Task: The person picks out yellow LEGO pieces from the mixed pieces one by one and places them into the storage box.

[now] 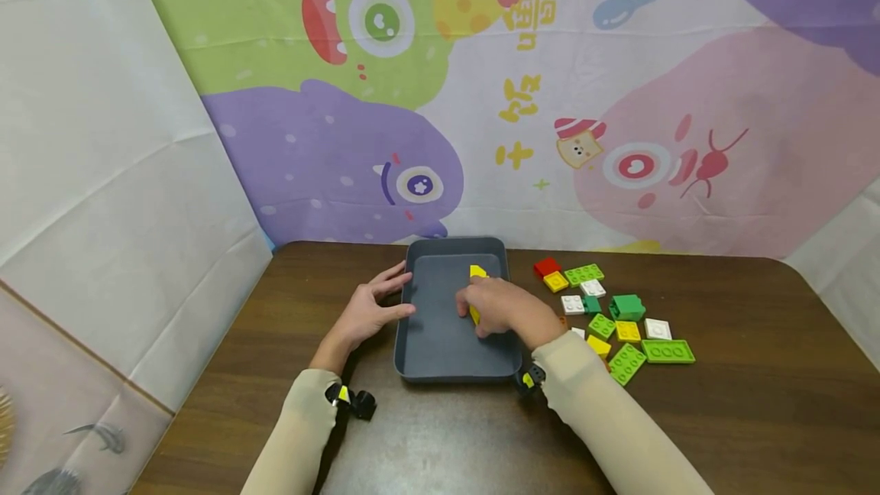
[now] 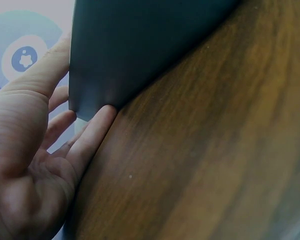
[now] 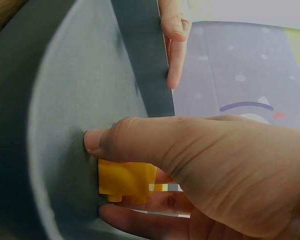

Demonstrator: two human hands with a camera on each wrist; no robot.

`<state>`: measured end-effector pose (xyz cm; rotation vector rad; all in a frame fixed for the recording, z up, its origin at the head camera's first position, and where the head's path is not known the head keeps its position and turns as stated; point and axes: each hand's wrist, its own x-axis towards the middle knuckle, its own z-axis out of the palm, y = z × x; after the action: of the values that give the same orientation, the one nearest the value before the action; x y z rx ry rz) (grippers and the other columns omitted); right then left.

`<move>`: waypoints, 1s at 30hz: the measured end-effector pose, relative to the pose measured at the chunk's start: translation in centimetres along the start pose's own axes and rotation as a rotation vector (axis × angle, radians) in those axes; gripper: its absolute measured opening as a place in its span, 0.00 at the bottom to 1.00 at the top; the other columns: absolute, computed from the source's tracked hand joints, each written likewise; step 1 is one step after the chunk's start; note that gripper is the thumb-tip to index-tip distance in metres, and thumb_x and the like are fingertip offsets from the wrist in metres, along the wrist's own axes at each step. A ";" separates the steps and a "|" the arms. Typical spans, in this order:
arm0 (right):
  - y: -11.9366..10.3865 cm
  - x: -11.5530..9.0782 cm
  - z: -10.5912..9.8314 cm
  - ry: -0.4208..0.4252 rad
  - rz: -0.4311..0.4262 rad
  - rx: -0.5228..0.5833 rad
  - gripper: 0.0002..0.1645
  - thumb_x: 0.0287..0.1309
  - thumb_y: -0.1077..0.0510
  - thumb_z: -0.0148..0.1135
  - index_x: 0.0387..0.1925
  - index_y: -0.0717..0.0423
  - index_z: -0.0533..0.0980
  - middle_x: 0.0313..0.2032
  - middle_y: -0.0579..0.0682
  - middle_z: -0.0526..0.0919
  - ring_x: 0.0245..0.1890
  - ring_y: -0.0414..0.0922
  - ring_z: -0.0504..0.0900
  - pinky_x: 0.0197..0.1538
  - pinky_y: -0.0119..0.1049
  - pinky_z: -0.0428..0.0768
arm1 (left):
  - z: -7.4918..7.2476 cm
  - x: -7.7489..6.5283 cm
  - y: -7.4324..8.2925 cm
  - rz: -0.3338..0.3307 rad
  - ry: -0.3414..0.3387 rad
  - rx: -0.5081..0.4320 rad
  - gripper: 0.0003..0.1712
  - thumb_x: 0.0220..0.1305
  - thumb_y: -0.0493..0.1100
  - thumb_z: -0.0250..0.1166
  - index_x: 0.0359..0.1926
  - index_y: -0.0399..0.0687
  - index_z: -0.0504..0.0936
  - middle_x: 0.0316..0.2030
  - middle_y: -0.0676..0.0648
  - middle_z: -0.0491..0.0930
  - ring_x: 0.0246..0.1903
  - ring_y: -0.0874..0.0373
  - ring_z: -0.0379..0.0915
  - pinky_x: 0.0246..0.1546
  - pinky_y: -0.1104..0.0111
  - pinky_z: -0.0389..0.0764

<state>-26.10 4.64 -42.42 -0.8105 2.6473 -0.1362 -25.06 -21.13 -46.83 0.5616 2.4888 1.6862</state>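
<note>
A dark grey rectangular tray (image 1: pixel 433 350) lies on the table. My left hand (image 1: pixel 364 317) holds its left side, the thumb over the rim and the other fingers against the outer wall. Seen from the left wrist, several fingertips of the left hand (image 2: pixel 40 150) meet the tray's wall (image 2: pixel 135 45) near the tabletop. Inside the tray, toward its right side, my right hand (image 1: pixel 505 305) grips a yellow toy brick (image 1: pixel 477 271). In the right wrist view the thumb lies along one side of the yellow brick (image 3: pixel 125 177), fingers on the other; its studs face the fingers.
Loose toy bricks lie right of the tray: a red brick (image 1: pixel 547 267), a dark green block (image 1: pixel 626 307), a long light green brick (image 1: pixel 668 351), a white brick (image 1: pixel 658 328) and several more. A printed cloth (image 1: pixel 509 197) hangs behind the wooden table (image 1: pixel 742 418).
</note>
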 end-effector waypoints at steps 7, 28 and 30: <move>0.1 0.0 0.0 0.003 0.000 -0.002 0.18 0.51 0.55 0.77 0.45 0.45 0.83 0.49 0.51 0.79 0.42 0.50 0.76 0.53 0.47 0.83 | 0.1 0.0 0.1 -0.003 -0.009 -0.002 0.39 0.58 0.41 0.74 0.68 0.34 0.71 0.76 0.37 0.58 0.69 0.37 0.63 0.68 0.40 0.65; 0.3 -0.1 -0.6 -0.006 -0.006 0.000 0.23 0.52 0.51 0.76 0.51 0.43 0.84 0.47 0.47 0.86 0.41 0.48 0.78 0.53 0.48 0.83 | 0.0 -0.1 0.1 -0.010 -0.012 0.006 0.38 0.59 0.41 0.74 0.69 0.35 0.71 0.77 0.38 0.57 0.69 0.36 0.63 0.68 0.40 0.66; 0.3 -0.1 -0.6 -0.004 -0.009 0.000 0.23 0.52 0.51 0.76 0.51 0.44 0.84 0.48 0.47 0.86 0.41 0.48 0.78 0.54 0.48 0.82 | 0.0 -0.1 0.1 -0.008 -0.013 0.005 0.38 0.59 0.41 0.74 0.69 0.35 0.71 0.77 0.38 0.57 0.69 0.36 0.63 0.68 0.40 0.66</move>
<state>-26.42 4.94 -41.86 -0.8222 2.6405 -0.1369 -24.97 -21.14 -46.79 0.5606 2.4842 1.6683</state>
